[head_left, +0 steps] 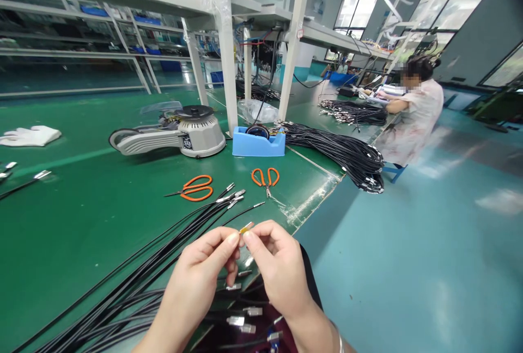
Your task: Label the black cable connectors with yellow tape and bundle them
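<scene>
From the head view, the left hand (196, 282) and right hand (278, 271) are raised just above the near edge of the green tabletop (61, 227). Their fingers (233, 239) are closed in a tight pinch around a small yellow piece (245, 227), which sits between the two hands at their fingertips. Holding it up in both hands seems to keep this tiny part steady and in plain sight.

A bundle of black cables (143, 255) lies fanned across the tabletop, and its metal-tipped ends (235, 195) point far and right, apparently to keep them separate and easy to reach. More metal ends (239, 320) lie near, over dark cloth (241, 339).

Orange scissors (196, 187) and orange pliers (265, 178) lie just beyond, probably placed within easy reach. Farther away are a tape dispenser (175, 135), a blue holder (258, 143), and a heap of coiled cables (339, 151). A white glove (30, 136) lies far left, while a co-worker (412, 116) sits far right, working at the tabletop.
</scene>
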`<state>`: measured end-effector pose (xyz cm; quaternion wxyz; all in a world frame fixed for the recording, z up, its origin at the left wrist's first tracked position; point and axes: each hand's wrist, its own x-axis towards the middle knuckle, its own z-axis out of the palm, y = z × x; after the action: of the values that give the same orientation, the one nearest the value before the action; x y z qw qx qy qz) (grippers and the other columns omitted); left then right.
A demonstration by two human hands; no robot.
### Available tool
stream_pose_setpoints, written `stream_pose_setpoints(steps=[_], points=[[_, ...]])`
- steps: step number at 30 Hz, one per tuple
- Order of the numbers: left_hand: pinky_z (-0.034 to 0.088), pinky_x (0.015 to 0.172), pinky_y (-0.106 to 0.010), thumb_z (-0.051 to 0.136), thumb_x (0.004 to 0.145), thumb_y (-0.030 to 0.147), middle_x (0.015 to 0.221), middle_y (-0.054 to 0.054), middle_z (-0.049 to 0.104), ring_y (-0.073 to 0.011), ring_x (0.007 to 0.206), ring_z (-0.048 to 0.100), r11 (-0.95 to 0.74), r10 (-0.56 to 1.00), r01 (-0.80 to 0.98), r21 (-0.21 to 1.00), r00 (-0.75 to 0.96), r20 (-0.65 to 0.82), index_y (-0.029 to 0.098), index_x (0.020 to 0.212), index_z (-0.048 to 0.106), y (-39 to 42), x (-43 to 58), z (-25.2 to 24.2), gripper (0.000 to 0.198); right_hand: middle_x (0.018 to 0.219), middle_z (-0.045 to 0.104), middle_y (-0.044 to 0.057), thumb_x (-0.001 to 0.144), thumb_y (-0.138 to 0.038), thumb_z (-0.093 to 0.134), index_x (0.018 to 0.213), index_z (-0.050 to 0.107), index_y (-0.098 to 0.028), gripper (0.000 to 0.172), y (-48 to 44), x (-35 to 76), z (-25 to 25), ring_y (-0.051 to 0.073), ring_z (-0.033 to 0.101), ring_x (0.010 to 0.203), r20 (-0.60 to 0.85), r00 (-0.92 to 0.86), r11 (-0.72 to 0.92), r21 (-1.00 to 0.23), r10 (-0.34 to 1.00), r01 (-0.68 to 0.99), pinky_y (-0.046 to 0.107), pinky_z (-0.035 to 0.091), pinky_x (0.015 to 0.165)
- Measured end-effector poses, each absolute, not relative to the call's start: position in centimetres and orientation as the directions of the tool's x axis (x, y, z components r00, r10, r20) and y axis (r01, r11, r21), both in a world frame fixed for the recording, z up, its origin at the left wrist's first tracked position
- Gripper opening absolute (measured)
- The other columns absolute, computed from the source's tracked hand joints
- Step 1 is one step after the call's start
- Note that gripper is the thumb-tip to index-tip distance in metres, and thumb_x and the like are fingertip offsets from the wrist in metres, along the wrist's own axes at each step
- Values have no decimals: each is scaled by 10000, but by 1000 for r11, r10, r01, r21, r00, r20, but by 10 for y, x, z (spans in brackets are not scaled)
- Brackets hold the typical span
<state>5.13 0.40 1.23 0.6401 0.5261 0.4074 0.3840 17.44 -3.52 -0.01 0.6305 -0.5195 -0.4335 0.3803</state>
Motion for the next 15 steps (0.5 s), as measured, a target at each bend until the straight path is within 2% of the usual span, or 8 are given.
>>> stream_pose_setpoints(steps=[4, 7, 12, 15], points=[[402, 439, -191, 646, 799, 381, 587, 24, 511, -79, 474, 477, 226, 883, -151, 962, 449, -137, 140, 686, 628, 6, 47, 9, 267, 775, 662, 39, 845, -241, 608, 751, 646, -170, 124, -35, 178, 2, 174, 629, 759, 172, 304, 179, -984, 937, 3, 288, 502, 727], [321, 394, -166, 647, 797, 359, 525, 42, 450, -56, 406, 437, 340, 815, -202, 919, 551, -180, 131, 669, 614, 9, 42, 12, 264, 756, 639, 24, 842, -234, 619, 743, 639, -177, 116, -35, 182, 2, 161, 607, 733, 226, 281, 219, -974, 933, 57, 276, 489, 704], [201, 319, -145, 660, 769, 322, 465, 69, 349, -23, 328, 266, 555, 645, -198, 808, 716, -267, 131, 610, 579, 12, 38, 18, 261, 755, 623, 18, 829, -181, 646, 735, 632, -189, 96, -34, 194, -1, 154, 598, 733, 442, 145, 417, -892, 885, 173, 269, 482, 694], [201, 283, -145, 657, 748, 277, 458, 73, 325, -21, 330, 194, 628, 546, -172, 759, 792, -272, 123, 592, 586, 14, 36, 17, 231, 771, 624, 22, 816, -206, 688, 863, 660, -203, 55, -31, 205, -2, 157, 599, 721, 589, 41, 562, -788, 807, 250, 280, 496, 684]])
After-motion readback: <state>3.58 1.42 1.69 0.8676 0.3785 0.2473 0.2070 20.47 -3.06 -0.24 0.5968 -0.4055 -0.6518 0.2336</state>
